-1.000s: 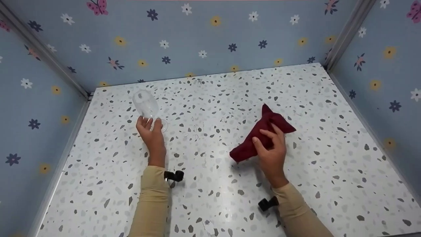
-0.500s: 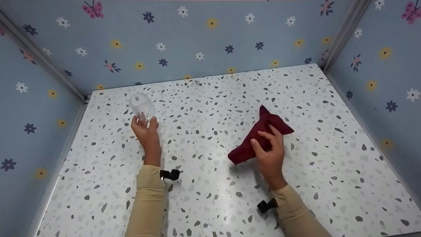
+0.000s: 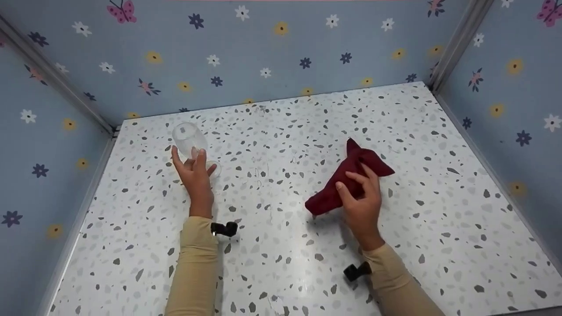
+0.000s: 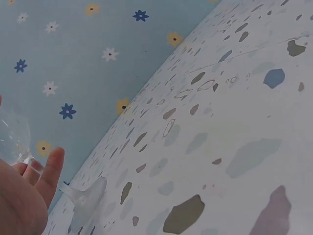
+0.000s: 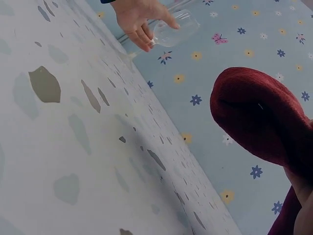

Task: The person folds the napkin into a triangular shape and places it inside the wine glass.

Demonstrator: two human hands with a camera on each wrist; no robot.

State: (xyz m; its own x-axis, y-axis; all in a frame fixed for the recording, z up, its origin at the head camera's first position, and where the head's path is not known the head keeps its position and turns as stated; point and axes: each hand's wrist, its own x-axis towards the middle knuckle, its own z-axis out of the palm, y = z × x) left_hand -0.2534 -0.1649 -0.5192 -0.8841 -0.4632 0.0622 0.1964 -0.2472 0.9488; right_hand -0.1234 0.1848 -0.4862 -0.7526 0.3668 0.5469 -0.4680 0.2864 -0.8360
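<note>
Glass at left, cloth at right, one in each hand, and well apart.
The left hand (image 3: pixel 196 179) holds the glass (image 3: pixel 189 135) by its stem with spread fingers; the right hand (image 3: pixel 365 202) grips the cloth (image 3: pixel 352 165), bunched under its fingers. The gap matters most: from the cloth, the glass lies to the left and a little farther, with the table (image 3: pixel 281 193) between. The glass seems about upright, bowl up; whether its foot touches the table, I cannot tell. The cloth's long axis runs from near left to far right. Compared with half a second ago, the left fingers are more spread, while the right hand and cloth look almost the same. Beyond the table stands the flowered far wall (image 3: pixel 257 44).
</note>
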